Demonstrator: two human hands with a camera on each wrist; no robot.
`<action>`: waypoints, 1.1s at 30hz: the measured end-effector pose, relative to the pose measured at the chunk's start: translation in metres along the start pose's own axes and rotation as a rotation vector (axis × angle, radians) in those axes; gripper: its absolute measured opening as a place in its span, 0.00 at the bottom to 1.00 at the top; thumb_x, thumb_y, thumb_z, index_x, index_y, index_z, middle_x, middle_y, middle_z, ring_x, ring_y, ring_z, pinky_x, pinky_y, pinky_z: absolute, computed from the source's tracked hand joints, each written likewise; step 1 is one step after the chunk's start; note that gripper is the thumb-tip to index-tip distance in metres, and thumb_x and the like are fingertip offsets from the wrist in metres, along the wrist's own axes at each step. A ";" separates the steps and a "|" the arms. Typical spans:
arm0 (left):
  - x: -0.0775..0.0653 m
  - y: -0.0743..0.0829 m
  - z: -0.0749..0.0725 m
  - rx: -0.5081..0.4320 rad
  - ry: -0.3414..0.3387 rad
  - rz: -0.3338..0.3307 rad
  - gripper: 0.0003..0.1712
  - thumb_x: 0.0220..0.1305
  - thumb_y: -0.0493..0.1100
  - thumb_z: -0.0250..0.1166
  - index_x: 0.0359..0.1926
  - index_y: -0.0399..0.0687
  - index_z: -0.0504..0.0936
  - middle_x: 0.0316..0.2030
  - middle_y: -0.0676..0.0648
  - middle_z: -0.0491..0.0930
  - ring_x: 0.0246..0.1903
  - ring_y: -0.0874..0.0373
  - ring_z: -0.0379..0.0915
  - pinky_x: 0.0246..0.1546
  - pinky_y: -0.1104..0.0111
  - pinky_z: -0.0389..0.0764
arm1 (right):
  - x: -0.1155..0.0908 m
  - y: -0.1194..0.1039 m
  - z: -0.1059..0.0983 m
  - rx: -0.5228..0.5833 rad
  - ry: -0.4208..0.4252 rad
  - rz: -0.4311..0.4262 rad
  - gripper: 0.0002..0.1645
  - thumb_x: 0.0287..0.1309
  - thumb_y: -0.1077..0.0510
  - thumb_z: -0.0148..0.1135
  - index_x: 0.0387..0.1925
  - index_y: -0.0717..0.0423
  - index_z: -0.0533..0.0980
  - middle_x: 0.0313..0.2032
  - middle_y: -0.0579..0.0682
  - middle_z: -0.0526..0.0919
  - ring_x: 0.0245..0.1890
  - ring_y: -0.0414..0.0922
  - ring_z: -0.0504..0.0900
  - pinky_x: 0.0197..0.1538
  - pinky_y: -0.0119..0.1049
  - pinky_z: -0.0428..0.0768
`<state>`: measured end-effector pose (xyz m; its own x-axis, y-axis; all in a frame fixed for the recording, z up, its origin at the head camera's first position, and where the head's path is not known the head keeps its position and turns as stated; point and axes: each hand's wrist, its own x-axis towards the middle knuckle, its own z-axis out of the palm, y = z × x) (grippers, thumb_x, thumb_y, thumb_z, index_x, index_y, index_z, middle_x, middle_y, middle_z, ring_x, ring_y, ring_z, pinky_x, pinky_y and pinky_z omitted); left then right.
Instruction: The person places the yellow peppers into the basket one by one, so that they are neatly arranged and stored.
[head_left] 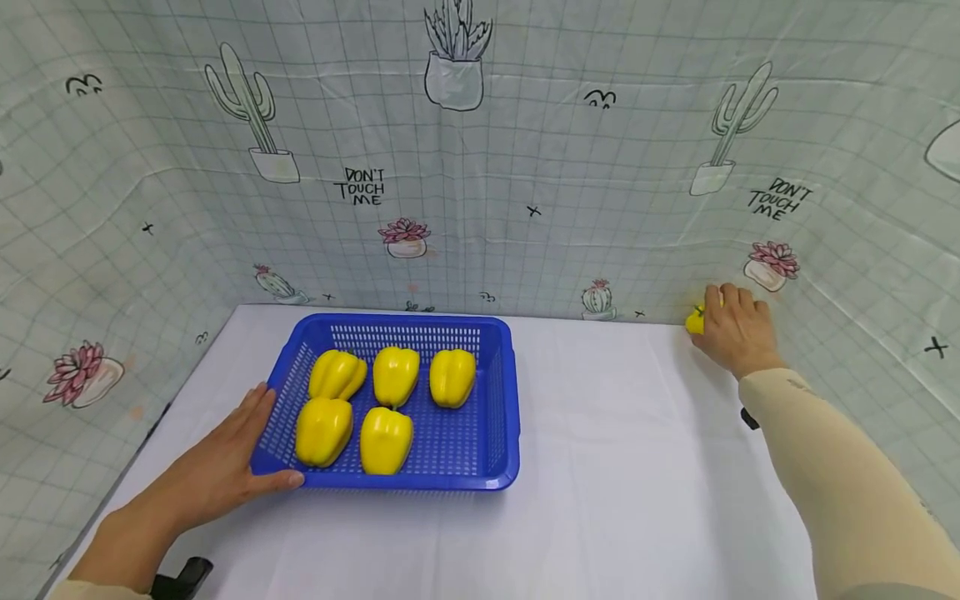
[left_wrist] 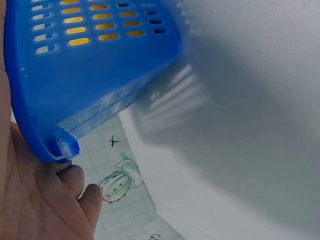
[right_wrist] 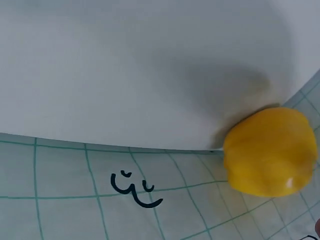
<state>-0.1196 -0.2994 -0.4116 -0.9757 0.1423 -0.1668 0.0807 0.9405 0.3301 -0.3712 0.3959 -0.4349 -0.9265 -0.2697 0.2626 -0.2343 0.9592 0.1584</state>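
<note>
A blue plastic basket [head_left: 456,443] with slotted walls stands at the left of the table. Several yellow bell peppers [head_left: 386,440] lie inside it. My left hand [head_left: 221,458] rests against the basket's left end, thumb over the front rim and straight fingers along the left side. In the left wrist view, its fingertips are right at the rim corner. My right hand [head_left: 738,332] reaches to the far right corner, over another yellow bell pepper [right_wrist: 270,152]. That pepper sits against the patterned cloth; in the right wrist view only one fingertip shows, apart from it.
A white cloth [head_left: 600,433] covers the table. Grid-patterned fabric [head_left: 525,150] with cactus drawings rises along the back and both sides. Dark straps or devices [head_left: 183,575] show at the wrists.
</note>
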 end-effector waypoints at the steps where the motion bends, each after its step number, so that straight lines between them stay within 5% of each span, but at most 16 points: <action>1: 0.000 0.000 0.000 0.002 0.001 0.000 0.77 0.56 0.77 0.71 0.83 0.31 0.41 0.81 0.24 0.41 0.78 0.23 0.46 0.70 0.28 0.60 | 0.000 0.002 0.003 -0.018 -0.002 -0.010 0.42 0.59 0.51 0.73 0.58 0.74 0.60 0.53 0.75 0.69 0.51 0.73 0.70 0.48 0.68 0.75; 15: -0.001 -0.004 0.003 0.016 -0.001 -0.017 0.77 0.56 0.77 0.71 0.84 0.35 0.40 0.82 0.27 0.41 0.77 0.23 0.49 0.69 0.27 0.62 | -0.005 0.017 0.038 0.008 -0.041 0.018 0.24 0.60 0.62 0.60 0.50 0.74 0.62 0.44 0.72 0.69 0.44 0.70 0.72 0.40 0.64 0.73; 23: 0.000 -0.002 0.002 0.021 0.008 -0.002 0.77 0.56 0.76 0.71 0.84 0.34 0.41 0.82 0.27 0.43 0.77 0.23 0.50 0.69 0.28 0.62 | -0.013 0.017 0.037 -0.020 -0.076 0.003 0.16 0.67 0.68 0.52 0.51 0.73 0.59 0.43 0.75 0.67 0.40 0.73 0.75 0.41 0.67 0.79; 33: 0.000 -0.001 -0.001 0.012 0.000 0.006 0.77 0.57 0.76 0.71 0.83 0.32 0.40 0.81 0.24 0.42 0.77 0.23 0.48 0.70 0.28 0.61 | -0.019 -0.005 0.033 0.127 -0.139 0.097 0.32 0.63 0.56 0.61 0.56 0.76 0.61 0.45 0.76 0.66 0.39 0.70 0.70 0.42 0.65 0.78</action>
<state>-0.1201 -0.3009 -0.4115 -0.9751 0.1484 -0.1648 0.0895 0.9432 0.3199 -0.3623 0.3991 -0.4719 -0.9762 -0.1694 0.1351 -0.1689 0.9855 0.0155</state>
